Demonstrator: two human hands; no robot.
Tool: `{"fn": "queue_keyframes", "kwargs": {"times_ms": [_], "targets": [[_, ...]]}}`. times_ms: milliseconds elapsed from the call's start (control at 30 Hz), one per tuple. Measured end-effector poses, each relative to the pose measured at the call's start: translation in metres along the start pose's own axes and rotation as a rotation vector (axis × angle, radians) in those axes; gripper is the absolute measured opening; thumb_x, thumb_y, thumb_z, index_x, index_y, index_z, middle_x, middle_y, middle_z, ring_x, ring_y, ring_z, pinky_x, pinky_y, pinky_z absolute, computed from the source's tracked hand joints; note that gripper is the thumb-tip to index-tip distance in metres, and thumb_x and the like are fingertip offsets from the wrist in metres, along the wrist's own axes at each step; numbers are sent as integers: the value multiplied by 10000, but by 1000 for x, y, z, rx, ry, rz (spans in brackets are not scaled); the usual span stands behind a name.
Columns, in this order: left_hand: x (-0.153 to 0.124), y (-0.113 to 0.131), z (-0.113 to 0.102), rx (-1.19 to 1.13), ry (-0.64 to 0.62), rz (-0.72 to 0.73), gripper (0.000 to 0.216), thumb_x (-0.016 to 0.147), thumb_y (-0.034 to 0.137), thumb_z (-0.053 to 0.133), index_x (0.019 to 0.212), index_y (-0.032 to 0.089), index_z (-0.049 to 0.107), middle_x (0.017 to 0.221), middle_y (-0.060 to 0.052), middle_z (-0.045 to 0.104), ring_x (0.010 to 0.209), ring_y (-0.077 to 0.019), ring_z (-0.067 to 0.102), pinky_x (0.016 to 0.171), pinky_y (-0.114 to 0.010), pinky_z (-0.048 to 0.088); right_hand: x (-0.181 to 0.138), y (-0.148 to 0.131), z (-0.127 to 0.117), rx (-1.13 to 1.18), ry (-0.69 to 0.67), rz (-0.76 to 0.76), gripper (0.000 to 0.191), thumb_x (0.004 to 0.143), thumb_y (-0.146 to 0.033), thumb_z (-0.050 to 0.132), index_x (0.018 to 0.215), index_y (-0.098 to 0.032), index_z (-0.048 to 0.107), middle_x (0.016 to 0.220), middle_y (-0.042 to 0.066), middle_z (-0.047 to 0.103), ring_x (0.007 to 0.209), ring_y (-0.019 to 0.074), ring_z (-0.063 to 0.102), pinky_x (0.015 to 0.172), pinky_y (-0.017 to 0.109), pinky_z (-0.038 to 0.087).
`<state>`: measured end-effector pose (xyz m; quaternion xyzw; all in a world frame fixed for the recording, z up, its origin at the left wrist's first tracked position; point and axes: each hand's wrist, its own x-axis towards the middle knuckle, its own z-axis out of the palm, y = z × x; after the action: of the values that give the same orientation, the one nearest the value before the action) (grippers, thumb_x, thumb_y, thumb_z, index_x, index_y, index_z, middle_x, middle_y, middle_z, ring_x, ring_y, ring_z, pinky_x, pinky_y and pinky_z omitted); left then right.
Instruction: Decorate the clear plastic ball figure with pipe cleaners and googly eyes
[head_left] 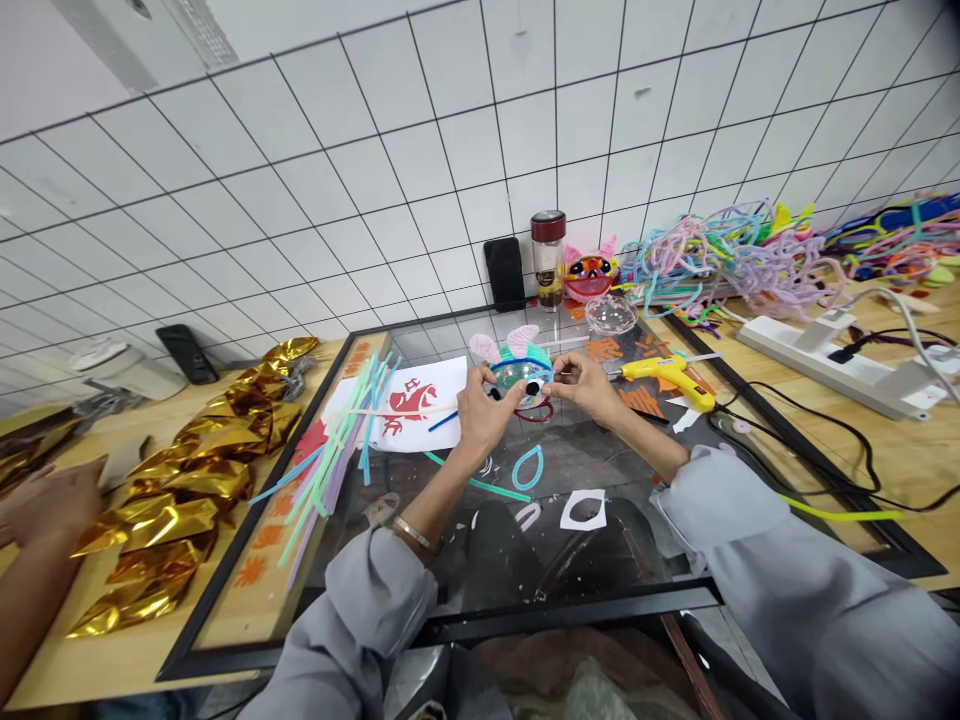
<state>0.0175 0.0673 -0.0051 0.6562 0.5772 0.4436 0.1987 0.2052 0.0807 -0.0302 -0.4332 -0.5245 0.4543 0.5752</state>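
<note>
A pipe-cleaner animal head (516, 368) with pink ears, a teal and blue top and black-and-white eyes is held up over the glass-topped frame. My left hand (484, 408) grips its left side, thumb laid across the front near one eye. On the other side, the fingers of my right hand (585, 388) pinch its edge by the other eye. Just beneath it shows a dark red pipe-cleaner loop (535, 412). Closer to me lie a blue teardrop loop (528, 467), a small pink bent piece (528, 516) and a white paper square (583, 510) with a dark leaf shape.
To the right are a yellow glue gun (671, 380), a power strip (832, 365) and heaped pipe cleaners (742, 255). A bottle (548, 262) and a finished-looking pink-eared head (590, 272) stand behind. Loose pipe cleaners (337, 440), gold foil (191, 480) and another person's hand (52, 500) are left.
</note>
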Motion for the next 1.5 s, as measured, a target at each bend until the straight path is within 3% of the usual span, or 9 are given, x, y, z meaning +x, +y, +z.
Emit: {"fn": "queue_keyframes", "kwargs": {"times_ms": [233, 500, 700, 800, 1300, 1500], "targets": [[0, -2, -1, -41, -25, 5, 343, 749, 434, 688, 852, 239, 425, 1037, -44, 659, 987, -226, 617, 883, -350, 439, 1, 0, -1, -40, 6, -17, 536, 388, -385, 926, 695, -214, 521, 795, -24, 575, 703, 137, 587, 694, 312, 537], [-2, -8, -1, -85, -77, 72, 347, 749, 400, 702, 887, 239, 427, 1172, -72, 623, 1122, -252, 588, 970, -404, 422, 1, 4, -3, -66, 10, -21, 521, 419, -422, 912, 703, -217, 526, 771, -22, 590, 685, 146, 592, 682, 324, 536], [-5, -10, 6, -26, -50, 110, 600, 604, 421, 833, 1017, 232, 442, 1031, -32, 565, 1034, -251, 596, 941, -414, 442, 1, 4, -4, -71, 13, -7, 520, 418, -426, 912, 708, -220, 533, 747, -25, 585, 673, 147, 587, 656, 315, 523], [-7, -10, 10, -25, -28, 107, 652, 591, 416, 853, 1051, 230, 429, 1054, -37, 551, 1065, -254, 594, 944, -407, 439, 1, 3, -3, -65, 9, 2, 533, 407, -428, 918, 705, -223, 527, 733, -26, 582, 685, 156, 594, 654, 315, 520], [-7, -10, 18, 9, 24, 60, 606, 602, 361, 855, 986, 242, 403, 1134, -45, 573, 1075, -247, 599, 957, -400, 423, 1, 3, -2, -45, 1, -11, 536, 413, -411, 920, 716, -224, 519, 770, -26, 581, 715, 150, 589, 679, 315, 531], [-6, -8, 18, -1, 24, 55, 597, 607, 351, 838, 1011, 242, 412, 1069, -28, 572, 1047, -247, 609, 955, -411, 425, 0, 1, -2, -46, -9, -11, 540, 423, -436, 921, 712, -229, 515, 774, -17, 592, 729, 160, 592, 710, 335, 551]]}}
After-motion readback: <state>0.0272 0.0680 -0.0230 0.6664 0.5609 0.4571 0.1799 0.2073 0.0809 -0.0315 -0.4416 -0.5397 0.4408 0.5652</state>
